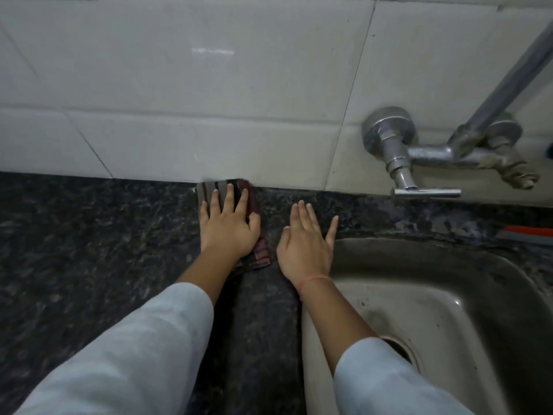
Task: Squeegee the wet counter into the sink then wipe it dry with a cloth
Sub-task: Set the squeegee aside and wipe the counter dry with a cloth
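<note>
Now left hand (pixel 229 227) flat on cloth (pixel 257 256), fingers spread; right hand (pixel 305 250) flat on counter (pixel 89 235), empty.

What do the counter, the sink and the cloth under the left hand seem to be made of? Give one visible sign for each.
Counter: probably polished granite or similar stone; dark, speckled grain.
Sink: likely stainless steel; grey, dull metallic sheen.
Cloth: woven fabric, maybe cotton; striped, lying limp under the left hand.

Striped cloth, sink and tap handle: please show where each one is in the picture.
striped cloth (pixel 259 255): head view, the near corner beside the wrist.
sink (pixel 449 295): head view, the bare basin wall.
tap handle (pixel 427 192): head view, the flat crossbar.
</note>
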